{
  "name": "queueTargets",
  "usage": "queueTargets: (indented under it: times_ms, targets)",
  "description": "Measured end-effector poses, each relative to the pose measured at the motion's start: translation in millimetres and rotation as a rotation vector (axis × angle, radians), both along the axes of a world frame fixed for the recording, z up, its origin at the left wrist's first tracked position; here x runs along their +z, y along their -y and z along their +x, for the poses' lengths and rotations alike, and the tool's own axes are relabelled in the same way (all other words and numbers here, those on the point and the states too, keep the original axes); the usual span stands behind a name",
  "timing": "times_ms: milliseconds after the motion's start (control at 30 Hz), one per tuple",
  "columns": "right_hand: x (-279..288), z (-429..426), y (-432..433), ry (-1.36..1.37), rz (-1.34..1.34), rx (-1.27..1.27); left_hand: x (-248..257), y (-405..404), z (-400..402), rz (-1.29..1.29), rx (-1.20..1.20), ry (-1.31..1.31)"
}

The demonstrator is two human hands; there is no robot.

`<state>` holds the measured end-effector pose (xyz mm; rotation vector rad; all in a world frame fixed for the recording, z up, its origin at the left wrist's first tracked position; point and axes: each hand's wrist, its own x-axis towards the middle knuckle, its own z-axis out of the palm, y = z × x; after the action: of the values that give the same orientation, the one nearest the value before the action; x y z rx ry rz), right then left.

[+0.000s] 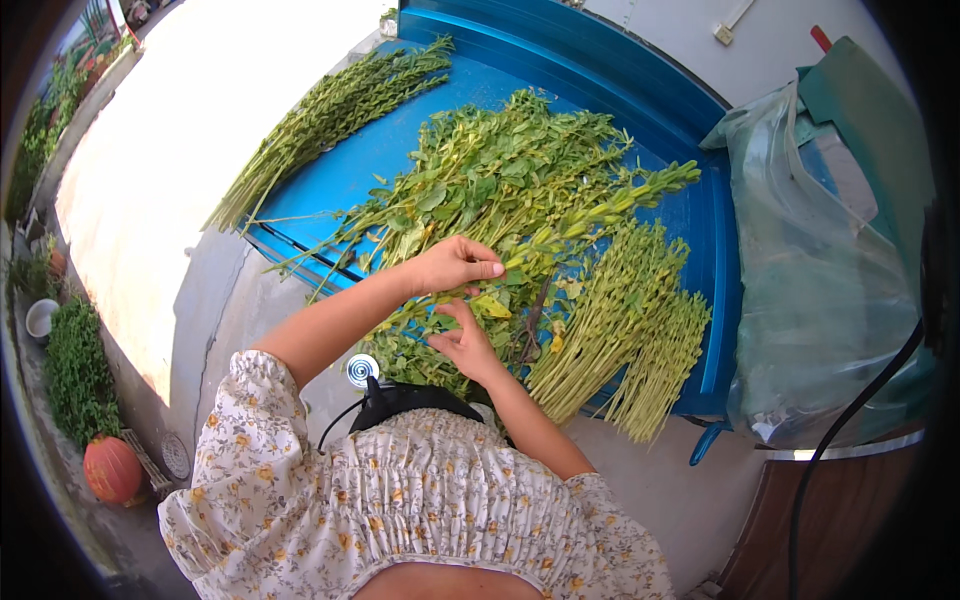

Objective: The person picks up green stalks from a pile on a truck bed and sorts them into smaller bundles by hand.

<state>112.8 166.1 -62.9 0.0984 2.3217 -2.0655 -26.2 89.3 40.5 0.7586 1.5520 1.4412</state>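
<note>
My left hand (457, 266) pinches a long green podded stalk (600, 214), which looks like sesame and slants up to the right over the blue surface. Just below it is my right hand (469, 341), thumb and forefinger apart, close to the lower part of the stalk; whether a fingertip touches it is unclear. Beyond my hands lies a leafy heap of cut plants (487, 172). A bundle of mostly leafless podded stalks (600, 315) lies to the right, with a shorter bunch (664, 360) beside it. Loose leaves (412, 364) lie under and near my hands.
Another stalk bundle (337, 112) lies at the far left of the blue metal bed (360, 169), its stem ends over the edge. A raised blue side wall (570, 45) runs behind. Clear plastic sheeting (810, 300) hangs at right, and a black cable (847, 420) crosses there.
</note>
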Motion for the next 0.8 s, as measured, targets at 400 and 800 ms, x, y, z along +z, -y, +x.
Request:
queueTargets:
  times_ms: [400, 800]
  targets:
    - [84.2, -37.4, -69.2, -0.180, -0.343, -0.407, -18.5, 120.4, -46.6, -0.197, 0.400, -0.806]
    - [94.8, -42.0, -125.5, -0.100, -0.420, -0.526, -70.5, 216.8, 80.6, -0.634, 0.312, -1.011]
